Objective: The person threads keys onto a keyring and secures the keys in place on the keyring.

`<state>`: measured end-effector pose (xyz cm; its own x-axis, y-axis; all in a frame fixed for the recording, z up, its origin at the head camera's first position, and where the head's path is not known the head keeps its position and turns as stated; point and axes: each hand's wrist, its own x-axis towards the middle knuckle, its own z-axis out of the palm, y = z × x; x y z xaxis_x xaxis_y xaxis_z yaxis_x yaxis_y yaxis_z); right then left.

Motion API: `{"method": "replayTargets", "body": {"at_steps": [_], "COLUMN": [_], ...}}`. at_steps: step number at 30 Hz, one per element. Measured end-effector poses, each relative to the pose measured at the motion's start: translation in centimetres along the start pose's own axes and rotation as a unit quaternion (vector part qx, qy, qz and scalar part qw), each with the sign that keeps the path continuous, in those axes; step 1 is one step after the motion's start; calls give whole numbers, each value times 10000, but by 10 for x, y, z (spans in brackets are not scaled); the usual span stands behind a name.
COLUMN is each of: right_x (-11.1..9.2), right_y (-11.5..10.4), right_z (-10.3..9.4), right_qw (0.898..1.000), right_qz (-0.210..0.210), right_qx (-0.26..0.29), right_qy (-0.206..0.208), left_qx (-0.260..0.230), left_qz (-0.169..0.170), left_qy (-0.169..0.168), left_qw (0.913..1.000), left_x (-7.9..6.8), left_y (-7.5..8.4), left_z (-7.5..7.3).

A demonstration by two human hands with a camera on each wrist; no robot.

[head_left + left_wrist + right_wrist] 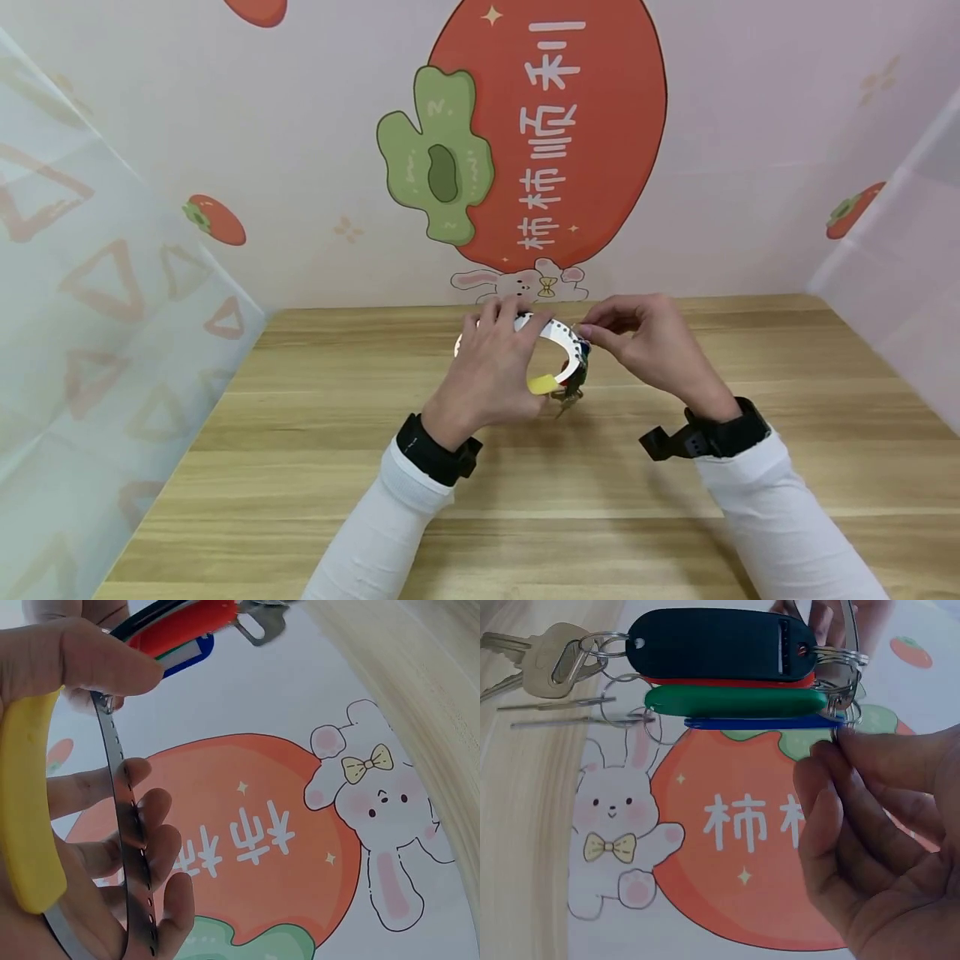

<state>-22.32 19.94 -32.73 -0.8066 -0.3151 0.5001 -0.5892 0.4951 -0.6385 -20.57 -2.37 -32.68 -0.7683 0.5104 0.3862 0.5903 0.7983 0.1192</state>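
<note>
My left hand grips a large metal key hoop, a flat band with a row of small holes and a yellow grip. The thumb crosses by the yellow grip, and the fingers curl by the far side of the band. Plastic key tags hang from the hoop's right side: a black tag, a green tag, a blue tag and a red one partly hidden. My right hand pinches a small metal ring at the tags' end. Several keys dangle below.
The hoop is held above a wooden table. Behind stands a pale backdrop printed with a large persimmon and rabbits. A patterned side sheet rises at the left. Each wrist wears a black strap.
</note>
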Motion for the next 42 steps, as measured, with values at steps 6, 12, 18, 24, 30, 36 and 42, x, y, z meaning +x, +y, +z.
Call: {"method": "replayTargets", "body": {"at_steps": [6,12,18,24,30,36,42], "right_x": [-1,1,3,1,1,1,0], "right_y": [-1,2,3,2,2,4,2], "right_z": [3,3,2,-2,-5,-6,-8], "right_qw": [9905,9857,9930,9975,9948,9957,9956], "right_qz": [-1155,-1452,-914,297,661,232,117], "right_qx": [-715,-856,-683,-303,102,60,-18], "right_qy": [202,-13,-319,-573,-773,-896,-924], "left_qx": [130,36,-1,9,-56,-120,-69], "left_qz": [162,398,391,315,367,525,520], "left_qy": [-75,-160,-177,-162,-239,-467,-445], "left_qw": [9998,9991,9991,9994,9990,9975,9976], "left_x": [1,0,0,1,1,1,1], "left_y": [1,2,2,1,2,5,6], "left_z": [1,3,3,2,2,4,4]}}
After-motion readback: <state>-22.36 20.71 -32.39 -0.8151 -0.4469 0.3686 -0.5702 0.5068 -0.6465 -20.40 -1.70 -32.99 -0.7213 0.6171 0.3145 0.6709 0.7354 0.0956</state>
